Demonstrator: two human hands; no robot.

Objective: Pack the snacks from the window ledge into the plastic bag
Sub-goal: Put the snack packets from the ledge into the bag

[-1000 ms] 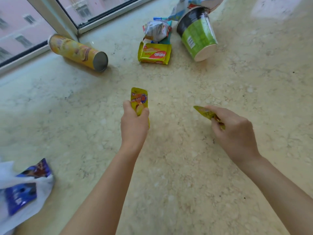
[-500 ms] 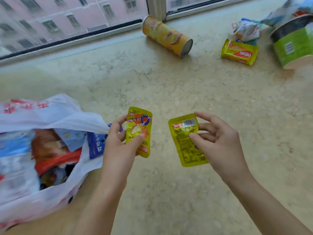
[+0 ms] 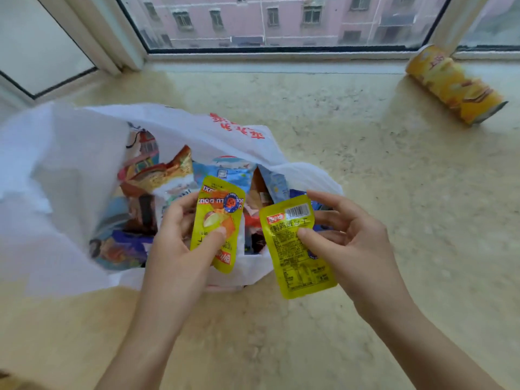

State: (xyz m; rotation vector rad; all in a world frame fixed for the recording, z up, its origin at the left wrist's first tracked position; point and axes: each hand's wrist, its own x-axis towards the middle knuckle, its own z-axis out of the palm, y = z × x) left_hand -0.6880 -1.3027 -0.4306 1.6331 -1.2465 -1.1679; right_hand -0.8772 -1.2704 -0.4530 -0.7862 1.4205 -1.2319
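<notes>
1. Head view now has the white plastic bag [image 3: 64, 170] filling the left of the scene, where half a second ago only its edge showed; both hands have swung left from the bare ledge [image 3: 365, 170] to its mouth.
2. Left hand [image 3: 180, 237] pinches a yellow snack packet [image 3: 218, 220] between thumb and fingers, directly over the open bag.
3. Right hand [image 3: 349, 243] pinches a second yellow packet [image 3: 298, 249], just right of the bag's near rim.
4. My judgement: both packets are ready to drop in.
5. A yellow chip can [image 3: 453, 85] lies unpacked far right; the other snacks have left the view.
</notes>
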